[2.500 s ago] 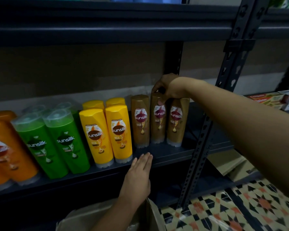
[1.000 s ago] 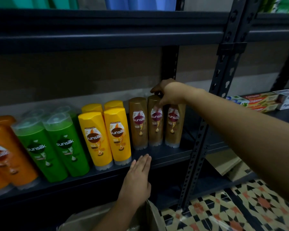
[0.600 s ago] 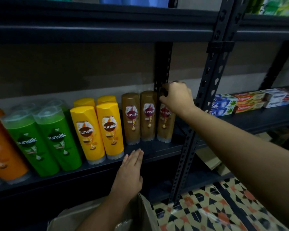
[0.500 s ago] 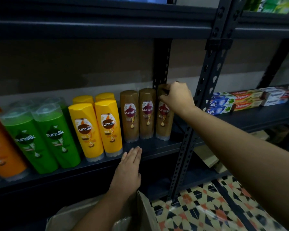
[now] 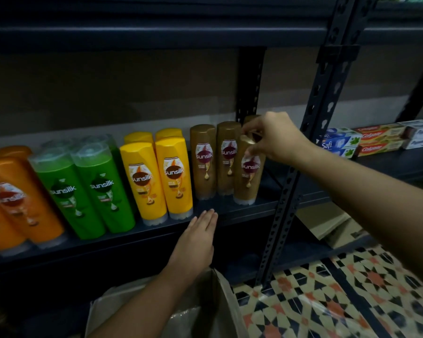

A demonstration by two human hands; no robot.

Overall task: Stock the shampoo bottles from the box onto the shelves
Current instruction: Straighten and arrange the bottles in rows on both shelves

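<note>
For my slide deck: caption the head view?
Right hand grips a brown shampoo bottle on the shelf.

Brand names on bottles and boxes

"sunsilk" is on the brown bottle [image 5: 249, 172] under the right hand's fingers [image 5: 248, 129], and on the brown, yellow [image 5: 174, 176], green [image 5: 103, 189] and orange [image 5: 15, 198] bottles left of them. Right of them, boxes read "Safi" [image 5: 337, 143] and "Colgate" [image 5: 379, 141].

You're looking at a dim, underexposed scene; the shelf [image 5: 242, 211] underside falls into shadow, the edges bend and blur, and the tiled floor [image 5: 327, 301] smears.
</note>
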